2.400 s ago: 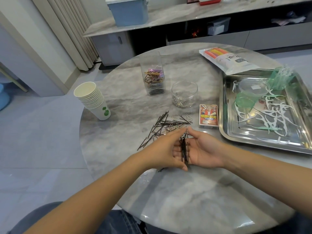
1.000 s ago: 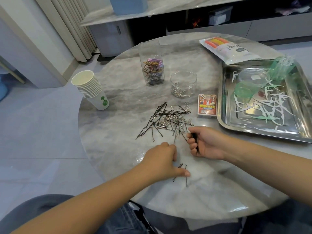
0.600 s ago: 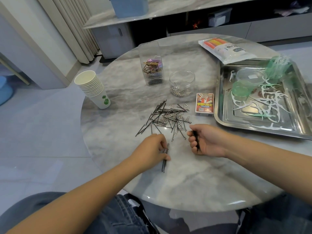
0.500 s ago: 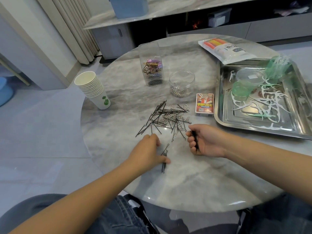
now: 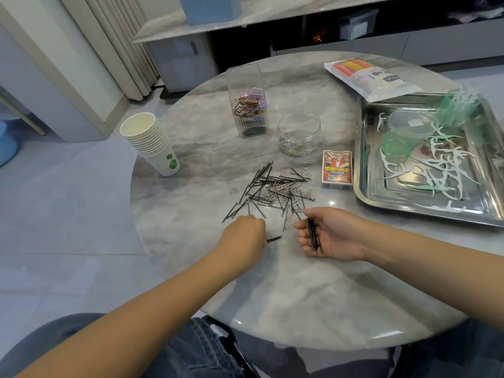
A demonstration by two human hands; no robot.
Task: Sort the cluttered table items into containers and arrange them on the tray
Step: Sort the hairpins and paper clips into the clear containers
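Note:
A loose pile of black bobby pins and silver paper clips (image 5: pixel 275 186) lies mid-table. My left hand (image 5: pixel 242 237) sits just below the pile and pinches a couple of bobby pins (image 5: pixel 274 238) that stick out to the right. My right hand (image 5: pixel 331 233) lies palm up beside it, fingers loosely curled round a bundle of bobby pins (image 5: pixel 313 236). Behind the pile stand a tall ribbed clear container (image 5: pixel 248 77) with coloured clips and dark pins, and a round clear jar (image 5: pixel 298 124) with silver paper clips. The steel tray (image 5: pixel 364 192) is at the right.
In the tray lie white and green floss picks (image 5: pixel 441 170), green cups (image 5: pixel 395 145) and a clear lid (image 5: pixel 413 122). A small card box (image 5: pixel 337 170) sits left of the tray. A stack of paper cups (image 5: pixel 150 143) stands far left, a plastic bag (image 5: pixel 373 77) at the back.
My left hand has gathered the stray pins off the table near its front and now pinches them. My right hand has unrolled from a fist, showing its bundle.

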